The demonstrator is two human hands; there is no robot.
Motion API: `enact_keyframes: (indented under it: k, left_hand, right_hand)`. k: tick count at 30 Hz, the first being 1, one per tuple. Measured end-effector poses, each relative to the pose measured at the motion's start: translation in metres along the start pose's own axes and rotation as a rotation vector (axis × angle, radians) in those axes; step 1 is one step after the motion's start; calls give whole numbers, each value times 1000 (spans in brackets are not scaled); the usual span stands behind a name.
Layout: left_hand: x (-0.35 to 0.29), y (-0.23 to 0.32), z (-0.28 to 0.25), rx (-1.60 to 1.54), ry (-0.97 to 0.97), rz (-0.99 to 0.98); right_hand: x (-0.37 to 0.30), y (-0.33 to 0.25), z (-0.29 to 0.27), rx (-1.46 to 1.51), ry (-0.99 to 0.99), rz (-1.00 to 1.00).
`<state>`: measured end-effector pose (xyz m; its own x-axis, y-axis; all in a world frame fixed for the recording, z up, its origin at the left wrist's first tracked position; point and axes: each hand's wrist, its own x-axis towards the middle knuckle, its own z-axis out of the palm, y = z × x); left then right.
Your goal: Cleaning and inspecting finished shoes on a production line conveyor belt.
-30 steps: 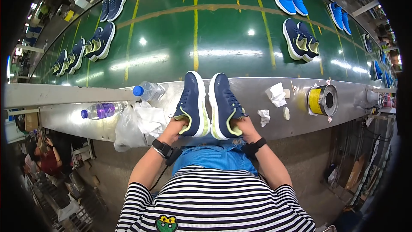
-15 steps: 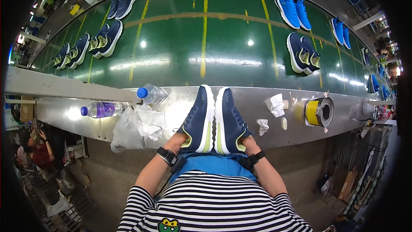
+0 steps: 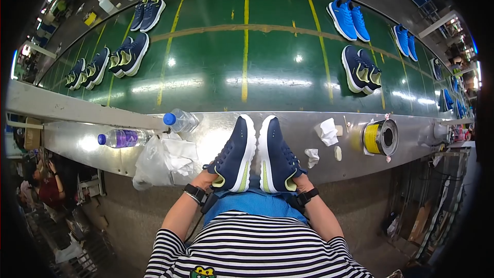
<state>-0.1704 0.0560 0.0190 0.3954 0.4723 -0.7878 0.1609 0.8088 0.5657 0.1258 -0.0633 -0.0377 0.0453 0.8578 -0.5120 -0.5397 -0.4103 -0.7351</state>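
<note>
Two navy sneakers with white soles and lime-green linings are held side by side in front of me, toes pointing away. My left hand [image 3: 205, 178] grips the left navy sneaker [image 3: 230, 150] at its heel opening. At the heel opening of the right navy sneaker [image 3: 280, 152], my right hand [image 3: 302, 181] holds on in the same way. Most fingers of both hands are hidden in or behind the shoes. The white soles face each other, with a narrow gap between them that widens toward the toes.
Beyond the metal ledge [image 3: 226, 171], a green conveyor belt [image 3: 206, 56] carries navy sneakers [image 3: 129, 54] and bright blue sneakers [image 3: 342, 19]. Bottles [image 3: 123, 139] and a plastic bag [image 3: 149, 162] lie left; crumpled white paper [image 3: 327, 131] and a yellow-labelled can [image 3: 380, 137] lie right.
The toes of the two held sneakers have spread slightly apart, widening the gap between their soles. Both hands keep their hold at the heels. The whole view has shifted a little.
</note>
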Motion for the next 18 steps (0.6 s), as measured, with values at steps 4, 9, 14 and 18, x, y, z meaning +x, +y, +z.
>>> enact_keyframes:
  k: [4,9,14,18]
  left_hand:
    - [13,-20,-18,38,-16,-19]
    - [24,-29,-33,77,-148,257]
    - [15,-11,-34,211,-243,486]
    - [4,4,-31,156,-262,501]
  right_hand:
    - [-3,-10,3,-289,-56,-146]
    - [-6,-21,3,-176,-133,-109]
    - [-15,-39,14,-168,-97,-123]
    - [-22,-56,23,-161,-98,-130]
